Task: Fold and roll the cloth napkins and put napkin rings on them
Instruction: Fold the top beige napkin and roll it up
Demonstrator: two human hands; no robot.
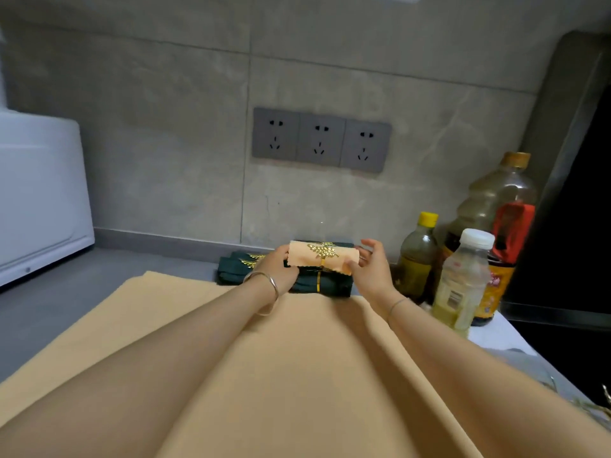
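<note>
A rolled tan napkin (344,255) with a gold leaf-shaped ring (323,251) around its middle is held over a pile of dark green rolled napkins (330,284) by the wall. My left hand (277,266) grips its left end. My right hand (372,267) holds its right end between thumb and fingers. The green rolls also carry gold rings (249,261). A large flat tan cloth (281,358) lies spread on the grey counter beneath my forearms.
Several bottles (463,282) of oil and drink stand at the right, close to my right hand. A white appliance (39,193) sits at the left. Wall sockets (320,140) are on the tiled wall behind. More gold rings (601,401) lie at the right edge.
</note>
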